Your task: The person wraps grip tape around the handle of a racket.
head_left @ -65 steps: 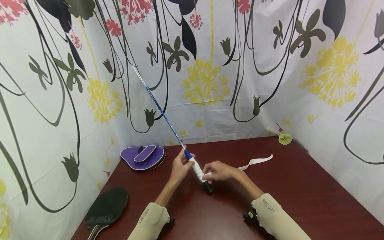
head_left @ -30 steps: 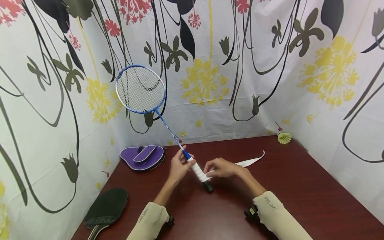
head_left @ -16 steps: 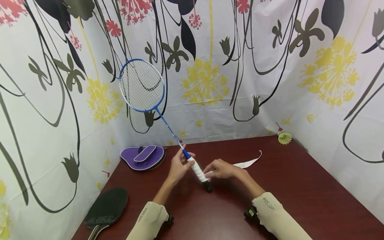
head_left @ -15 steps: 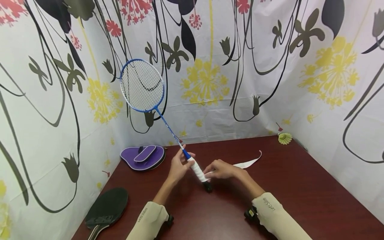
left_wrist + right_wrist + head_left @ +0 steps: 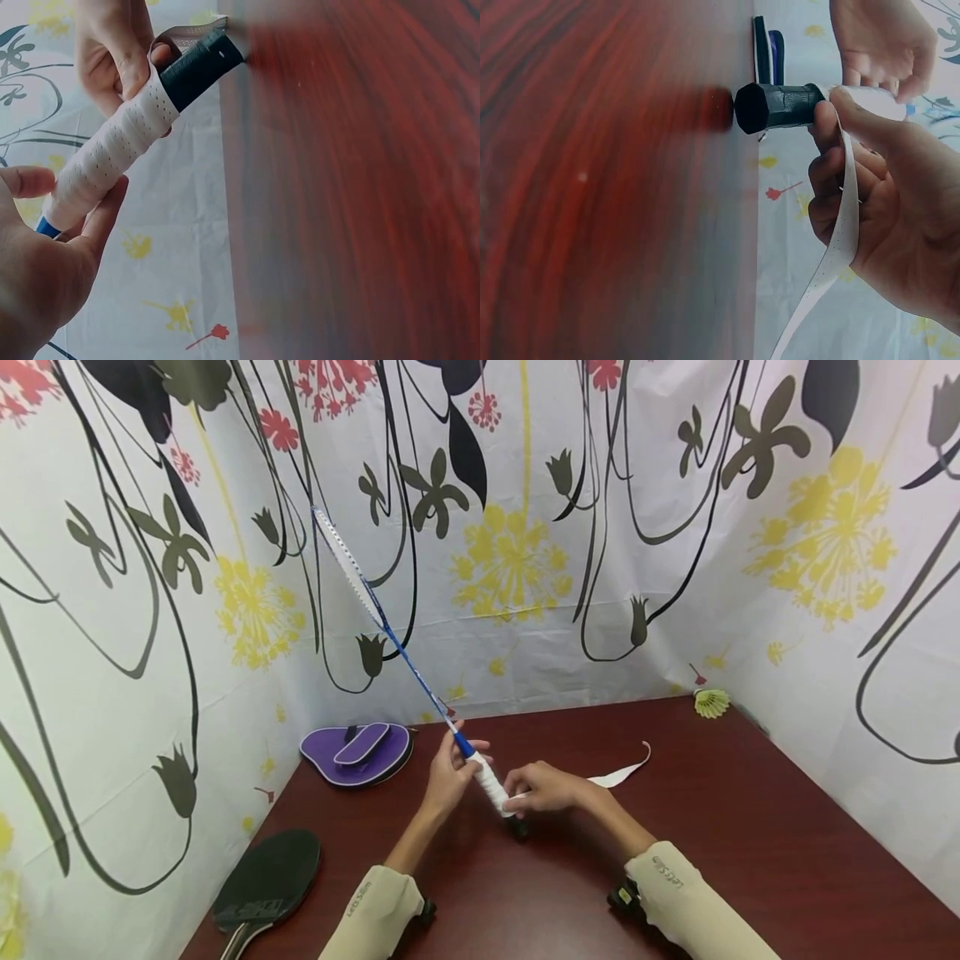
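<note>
A blue and white badminton racket [image 5: 416, 672] slants up and left, its head turned almost edge-on in the head view. White perforated grip tape [image 5: 112, 154] covers most of its handle, and a black butt end [image 5: 776, 107] shows bare below. My left hand [image 5: 448, 777] holds the upper part of the wrapped handle between thumb and fingers, close to the blue cone [image 5: 464, 745]. With thumb and forefinger, my right hand [image 5: 546, 787] pinches the tape at the lower edge of the wrap. From there the loose tape tail [image 5: 832, 251] trails away past the right hand.
On the brown table [image 5: 750, 843], a purple paddle case [image 5: 358, 755] lies at the back left. A black table tennis paddle [image 5: 270, 877] is at the front left. A yellow shuttlecock [image 5: 711, 702] sits in the back right corner. Patterned curtains [image 5: 517, 660] enclose the table.
The racket has rolled about its shaft, from its strings facing the camera to nearly edge-on. The right hand has shifted slightly left with the tape, and the wrap reaches slightly lower.
</note>
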The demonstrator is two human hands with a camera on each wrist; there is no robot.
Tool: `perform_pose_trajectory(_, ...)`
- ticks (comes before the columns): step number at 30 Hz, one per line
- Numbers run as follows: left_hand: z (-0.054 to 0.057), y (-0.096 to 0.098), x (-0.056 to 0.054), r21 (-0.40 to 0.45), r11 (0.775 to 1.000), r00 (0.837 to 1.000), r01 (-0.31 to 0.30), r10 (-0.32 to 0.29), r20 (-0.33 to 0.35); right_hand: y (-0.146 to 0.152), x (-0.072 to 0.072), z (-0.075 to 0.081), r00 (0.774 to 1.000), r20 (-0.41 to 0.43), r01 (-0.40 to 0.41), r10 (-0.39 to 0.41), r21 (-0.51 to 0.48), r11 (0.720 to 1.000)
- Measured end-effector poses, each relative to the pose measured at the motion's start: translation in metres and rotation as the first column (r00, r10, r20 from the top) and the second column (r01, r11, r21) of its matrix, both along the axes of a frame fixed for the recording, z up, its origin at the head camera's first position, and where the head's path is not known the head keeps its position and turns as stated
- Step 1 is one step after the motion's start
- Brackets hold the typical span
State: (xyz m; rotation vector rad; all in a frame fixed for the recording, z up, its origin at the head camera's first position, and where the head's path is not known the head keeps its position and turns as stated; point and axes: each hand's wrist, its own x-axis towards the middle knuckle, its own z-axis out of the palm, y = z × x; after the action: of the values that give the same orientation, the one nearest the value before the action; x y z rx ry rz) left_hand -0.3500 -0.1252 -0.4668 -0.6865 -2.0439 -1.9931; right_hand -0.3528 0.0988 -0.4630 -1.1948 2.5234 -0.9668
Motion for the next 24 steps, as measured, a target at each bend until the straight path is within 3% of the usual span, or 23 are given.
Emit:
perform_pose_trajectory(10,0.001,0.006,0.005,-0.134,0.977,0.984,-0.165,0.154,-0.090,-0.002,0.003,-0.005,0.998,0.028,0.049,-0.048,-0.029,0.998)
perform_pose_trajectory(17,0.014,0.004,0.011,-0.132,0.981,0.990,-0.139,0.134,-0.046,0.007,-0.001,-0.001,0.998,0.066,-0.017,0.018,-0.029,0.999)
perform_pose_trajectory(24,0.006,-0.004,-0.001,-0.136,0.985,0.994,-0.105,0.102,-0.029,0.007,-0.005,0.000,0.999,0.037,-0.009,0.010,-0.030,1.000)
